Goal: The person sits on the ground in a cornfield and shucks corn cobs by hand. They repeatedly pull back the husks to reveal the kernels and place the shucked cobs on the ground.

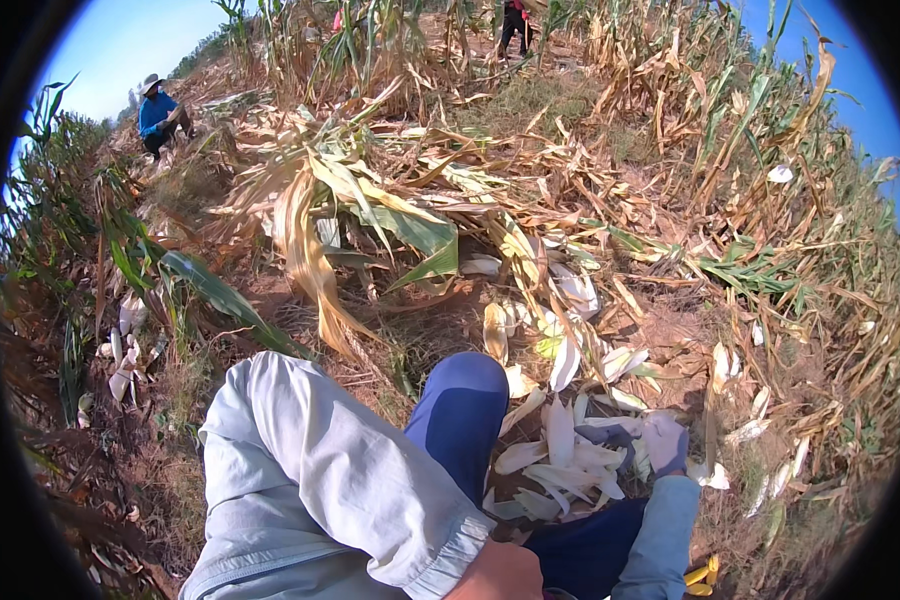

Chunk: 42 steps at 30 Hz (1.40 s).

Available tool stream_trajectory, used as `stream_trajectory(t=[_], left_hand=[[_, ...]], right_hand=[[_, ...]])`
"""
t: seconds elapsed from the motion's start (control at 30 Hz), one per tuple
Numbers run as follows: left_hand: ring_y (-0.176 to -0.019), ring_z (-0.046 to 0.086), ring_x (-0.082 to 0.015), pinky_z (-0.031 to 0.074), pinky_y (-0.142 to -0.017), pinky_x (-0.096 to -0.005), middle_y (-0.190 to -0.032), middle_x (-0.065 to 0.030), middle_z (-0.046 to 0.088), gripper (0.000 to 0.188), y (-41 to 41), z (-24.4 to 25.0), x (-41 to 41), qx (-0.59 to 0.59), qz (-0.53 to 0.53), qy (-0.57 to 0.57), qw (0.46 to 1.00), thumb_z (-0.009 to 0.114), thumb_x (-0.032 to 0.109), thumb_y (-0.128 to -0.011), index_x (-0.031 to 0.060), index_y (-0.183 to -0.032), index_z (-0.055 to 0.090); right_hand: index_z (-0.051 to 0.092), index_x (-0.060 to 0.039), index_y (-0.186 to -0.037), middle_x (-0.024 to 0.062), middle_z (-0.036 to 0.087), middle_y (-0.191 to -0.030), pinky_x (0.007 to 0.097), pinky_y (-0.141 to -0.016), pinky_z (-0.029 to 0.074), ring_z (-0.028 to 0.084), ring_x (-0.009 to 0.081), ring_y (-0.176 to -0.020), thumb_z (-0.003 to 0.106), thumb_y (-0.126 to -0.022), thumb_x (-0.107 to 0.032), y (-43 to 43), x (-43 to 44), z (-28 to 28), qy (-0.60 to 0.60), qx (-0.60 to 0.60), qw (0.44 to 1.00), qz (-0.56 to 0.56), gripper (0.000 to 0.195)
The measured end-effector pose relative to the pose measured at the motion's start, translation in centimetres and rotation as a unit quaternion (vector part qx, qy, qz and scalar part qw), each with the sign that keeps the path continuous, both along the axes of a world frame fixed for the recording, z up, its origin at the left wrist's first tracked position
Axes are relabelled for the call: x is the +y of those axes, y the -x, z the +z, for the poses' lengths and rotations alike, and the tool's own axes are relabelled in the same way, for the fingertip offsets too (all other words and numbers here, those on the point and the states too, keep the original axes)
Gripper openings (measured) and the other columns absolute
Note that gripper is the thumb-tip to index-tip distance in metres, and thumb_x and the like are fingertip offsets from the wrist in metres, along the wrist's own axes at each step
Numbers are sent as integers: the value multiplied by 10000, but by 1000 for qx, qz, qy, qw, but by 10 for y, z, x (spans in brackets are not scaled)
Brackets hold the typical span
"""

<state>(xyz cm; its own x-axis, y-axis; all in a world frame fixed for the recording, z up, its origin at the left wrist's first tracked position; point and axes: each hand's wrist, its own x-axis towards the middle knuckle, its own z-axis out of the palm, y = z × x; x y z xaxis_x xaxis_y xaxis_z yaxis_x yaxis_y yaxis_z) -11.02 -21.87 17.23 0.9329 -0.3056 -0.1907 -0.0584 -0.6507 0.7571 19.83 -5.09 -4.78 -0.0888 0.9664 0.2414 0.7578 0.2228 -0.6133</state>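
My right hand (664,442), in a grey glove, is low over a heap of pale corn husks (560,435) to the right of my knees. Its fingers reach in among the husks, and whether they grip one cannot be made out. My left forearm, in a light grey sleeve (345,450), crosses my body. Only the wrist and part of my left hand (506,571) show at the bottom edge; its fingers are hidden. Yellow husked corn cobs (699,577) lie on the ground by my right sleeve (660,532).
Cut corn stalks with dry leaves (390,202) lie heaped ahead. Standing stalks (720,120) line the right side. More pale husks (124,367) lie at left. A person in blue (157,112) sits far left, and another person (516,30) stands at the back.
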Motion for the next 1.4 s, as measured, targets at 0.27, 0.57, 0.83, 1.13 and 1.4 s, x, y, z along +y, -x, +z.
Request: stream_trajectory(t=[0.27, 0.57, 0.83, 1.13, 1.4], left_hand=[[-621, 583, -290, 459, -561, -384, -698, -111, 583, 211, -2, -1, 12, -30, -9, -9, 999, 498, 212, -879, 10, -879, 560], [-526, 559, -263, 425, -467, -363, -617, -70, 532, 266, 31, 60, 30, -84, -17, 66, 994, 463, 220, -916, 45, -719, 495], [-799, 630, -287, 507, -649, -352, -971, -156, 631, 262, 63, 20, 64, -424, 119, 370, 818, 637, 174, -848, -31, -1011, 641], [-902, 569, -274, 458, -754, -369, -1045, -118, 563, 420, 16, -56, 52, -104, 93, 169, 976, 650, 281, -847, 56, -1191, 565], [-731, 579, -285, 471, -602, -359, -861, -104, 579, 147, 6, -64, 52, -220, 207, 292, 907, 614, 98, -867, 0, -962, 559]], right_hand=[[631, -19, -862, 194, 618, -745, 371, -632, 480, 618, 328, -674, 613, -813, -200, -9, -6, -2, 19, 16, 1000, 5, 188], [641, -68, -925, 199, 634, -799, 404, -684, 488, 622, 366, -770, 608, -818, -272, 8, 1, 13, 25, -30, 999, -34, 232], [625, -54, -924, 155, 634, -795, 344, -667, 482, 634, 297, -746, 551, -854, -208, -3, 4, 7, -5, -19, 1000, -7, 185], [654, -67, -914, 175, 653, -863, 421, -725, 490, 621, 358, -810, 525, -836, -290, -12, 15, -10, 78, -109, 991, -28, 269], [685, -116, -916, 151, 668, -930, 408, -798, 495, 633, 338, -892, 602, -766, -282, -16, 48, -94, 286, -243, 927, 0, 239]])
